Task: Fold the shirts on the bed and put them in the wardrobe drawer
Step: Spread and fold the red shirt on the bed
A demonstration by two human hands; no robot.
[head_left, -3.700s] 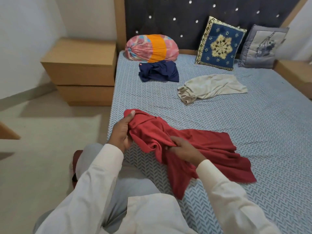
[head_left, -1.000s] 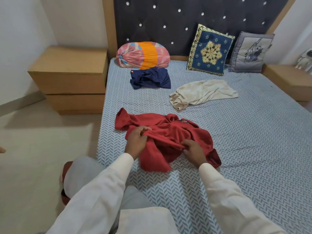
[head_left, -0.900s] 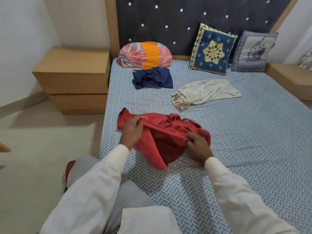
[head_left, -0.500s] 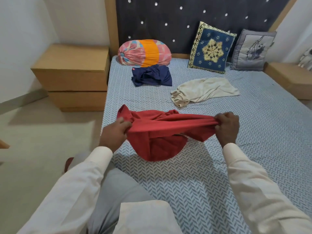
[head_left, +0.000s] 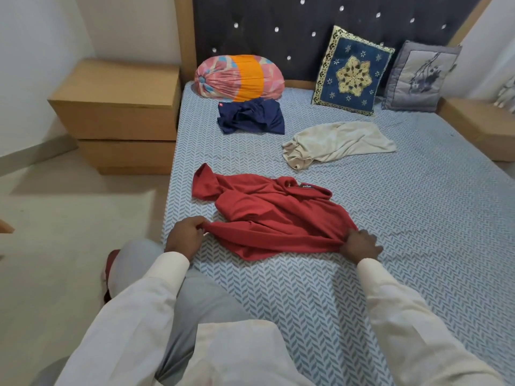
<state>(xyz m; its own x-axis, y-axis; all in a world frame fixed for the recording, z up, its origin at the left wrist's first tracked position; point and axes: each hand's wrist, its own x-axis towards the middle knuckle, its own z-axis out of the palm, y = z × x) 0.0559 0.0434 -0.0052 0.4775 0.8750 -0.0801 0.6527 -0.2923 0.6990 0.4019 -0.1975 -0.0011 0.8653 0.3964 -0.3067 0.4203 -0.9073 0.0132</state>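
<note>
Pinching red shirt (head_left: pixel 276 218) on bed (head_left: pixel 306 302) are left hand (head_left: pixel 184 238), right hand (head_left: pixel 361 245).

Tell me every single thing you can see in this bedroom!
bed: 1, blue-and-white zigzag sheet, fills the middle and right
headboard: 1, dark with shiny studs, far end of the bed
roll pillow: 1, pink and orange, against the headboard
blue cushion: 1, blue and gold, leaning on the headboard
grey cushion: 1, grey, right of the blue cushion
dark blue shirt: 1, crumpled, in front of the roll pillow
cream shirt: 1, crumpled, mid-bed
red shirt: 1, spread at the near edge
bedside cabinets: 2, light wood, one on each side
sleeves: 2, whitish, at the bottom
left hand: grips the red shirt's near-left corner
right hand: grips its near-right corner
</note>
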